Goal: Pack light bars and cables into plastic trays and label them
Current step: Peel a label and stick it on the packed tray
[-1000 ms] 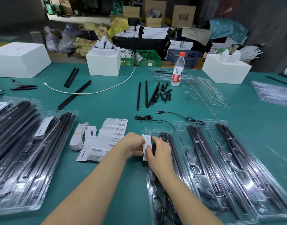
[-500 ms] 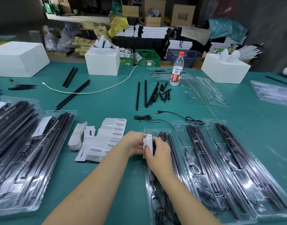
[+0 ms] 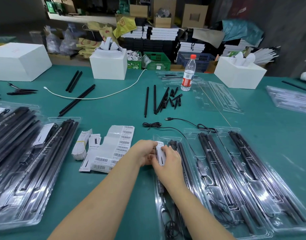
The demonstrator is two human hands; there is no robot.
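Both hands hold the white card (image 3: 160, 154) over the top end of the nearest tray (image 3: 167, 201): left hand (image 3: 145, 153) and right hand (image 3: 169, 158) fingers pinch it (edges only). Best to lay it flat, print up, clear of the cable.

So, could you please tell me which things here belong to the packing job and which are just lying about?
In use: left hand and right hand holding the white card; nearest tray; barcode label sheet.

Lying about: water bottle; white cable; white boxes.
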